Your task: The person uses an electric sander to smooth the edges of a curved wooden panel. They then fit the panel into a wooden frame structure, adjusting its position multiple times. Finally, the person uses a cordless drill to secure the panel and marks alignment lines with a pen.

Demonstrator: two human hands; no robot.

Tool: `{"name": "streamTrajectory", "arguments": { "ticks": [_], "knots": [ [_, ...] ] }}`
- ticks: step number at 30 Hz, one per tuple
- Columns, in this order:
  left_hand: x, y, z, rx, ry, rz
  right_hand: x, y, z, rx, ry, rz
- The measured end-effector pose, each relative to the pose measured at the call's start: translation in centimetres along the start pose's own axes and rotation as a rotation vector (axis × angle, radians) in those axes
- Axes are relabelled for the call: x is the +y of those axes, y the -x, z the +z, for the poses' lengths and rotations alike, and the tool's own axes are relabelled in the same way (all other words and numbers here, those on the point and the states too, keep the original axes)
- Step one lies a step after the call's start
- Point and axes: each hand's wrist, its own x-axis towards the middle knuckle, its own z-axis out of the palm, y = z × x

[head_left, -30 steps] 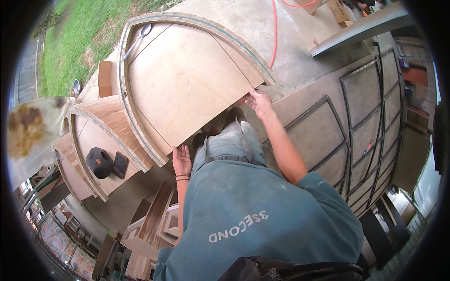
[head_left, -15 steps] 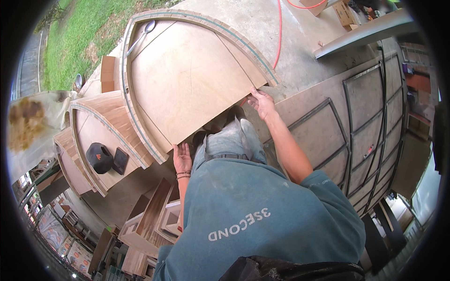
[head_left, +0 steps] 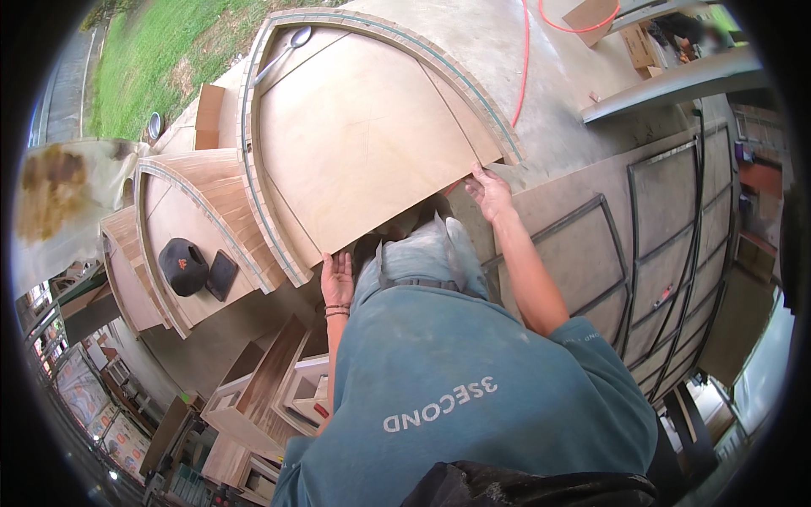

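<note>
Before us the pale wooden panel (head_left: pixel 363 127) lies within its arched frame (head_left: pixel 253 160), our left hand (head_left: pixel 337 280) at its near edge, grip spread palm-up, our right hand (head_left: pixel 492 194) at the right corner, whether clamped we cannot tell.

Both hands (head_left: pixel 490 194) at wooden panel (head_left: pixel 372 127)

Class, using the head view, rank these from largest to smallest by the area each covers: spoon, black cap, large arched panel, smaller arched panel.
1. Large arched panel
2. Smaller arched panel, partly covered
3. Black cap
4. Spoon
Apparent size only; distances differ.
</note>
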Motion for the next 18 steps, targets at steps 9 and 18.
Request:
{"name": "streamTrajectory", "arguments": {
  "ticks": [9,18],
  "knots": [
    [-0.4,0.7,0.7,-0.018,0.032,0.014,-0.3,0.1,0.0,-0.076,0.099,-0.027],
    [0.0,1.0,0.9,-0.032,0.063,0.044,-0.8,-0.4,-0.4,-0.093,0.162,0.024]
  ]
}}
